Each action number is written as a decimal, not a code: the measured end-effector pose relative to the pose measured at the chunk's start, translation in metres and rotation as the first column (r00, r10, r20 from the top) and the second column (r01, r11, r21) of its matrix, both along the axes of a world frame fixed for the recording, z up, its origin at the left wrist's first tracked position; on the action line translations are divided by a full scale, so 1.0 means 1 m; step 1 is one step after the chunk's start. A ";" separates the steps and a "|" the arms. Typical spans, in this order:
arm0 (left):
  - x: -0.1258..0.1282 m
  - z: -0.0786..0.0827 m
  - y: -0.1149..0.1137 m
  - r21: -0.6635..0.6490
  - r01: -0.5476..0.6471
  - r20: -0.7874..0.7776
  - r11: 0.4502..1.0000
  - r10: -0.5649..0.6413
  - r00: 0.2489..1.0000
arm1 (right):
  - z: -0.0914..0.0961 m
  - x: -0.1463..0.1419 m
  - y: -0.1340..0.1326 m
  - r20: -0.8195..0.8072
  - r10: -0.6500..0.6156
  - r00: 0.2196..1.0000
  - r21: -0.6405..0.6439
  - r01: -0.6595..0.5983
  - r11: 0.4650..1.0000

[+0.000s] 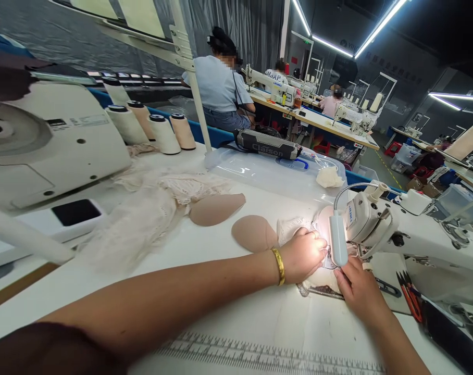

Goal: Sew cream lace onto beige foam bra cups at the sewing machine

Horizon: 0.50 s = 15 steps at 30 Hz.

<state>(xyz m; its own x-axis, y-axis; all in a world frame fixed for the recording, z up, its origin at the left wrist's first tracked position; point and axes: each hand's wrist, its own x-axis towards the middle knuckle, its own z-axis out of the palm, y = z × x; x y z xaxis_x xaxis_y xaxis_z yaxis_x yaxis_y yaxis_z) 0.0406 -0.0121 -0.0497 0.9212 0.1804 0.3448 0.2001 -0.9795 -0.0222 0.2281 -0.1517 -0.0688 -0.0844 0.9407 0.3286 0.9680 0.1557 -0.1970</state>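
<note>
My left hand, with a gold bangle at its wrist, is closed on cream lace fabric beside the sewing machine's needle area. A pinkish padded cup shows behind its fingers, under the lamp's light. Close to the needle plate, my right hand rests with its thumb apart from the fingers; the lamp and machine head partly hide the fingertips. The sewing machine stands at the right with a small lamp in front. Two loose beige bra cups lie left of my left hand.
More lace is heaped on the left. Thread cones stand by another machine. A clear plastic lid lies behind. Red-handled snips and a dark object are at right; a ruler strip runs along the front. Other people sit farther back.
</note>
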 end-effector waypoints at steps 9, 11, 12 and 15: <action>0.008 0.001 -0.004 0.053 0.039 -0.076 0.998 -0.035 0.997 | 0.003 -0.011 0.001 0.059 0.084 0.995 0.148 -0.092 0.985; -0.013 0.014 -0.021 0.045 0.033 -0.108 0.998 -0.028 0.994 | 0.004 -0.021 0.002 0.110 0.122 0.986 0.169 -0.139 0.976; -0.027 0.022 -0.032 0.024 0.029 -0.128 0.999 -0.026 0.991 | 0.005 -0.028 0.003 0.139 0.145 0.980 0.177 -0.169 0.970; -0.081 0.047 -0.064 -0.148 0.054 -0.195 0.987 -0.083 0.977 | 0.002 -0.051 0.003 0.167 0.281 0.945 0.206 -0.312 0.927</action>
<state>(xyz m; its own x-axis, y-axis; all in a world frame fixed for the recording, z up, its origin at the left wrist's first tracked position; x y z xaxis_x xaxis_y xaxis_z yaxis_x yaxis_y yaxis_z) -0.0405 -0.0761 -0.0025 0.9806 0.1481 0.1283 0.1379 -0.9868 0.0850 0.1769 -0.1487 -0.0663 -0.4054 0.7675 0.4965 0.8852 0.4652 0.0035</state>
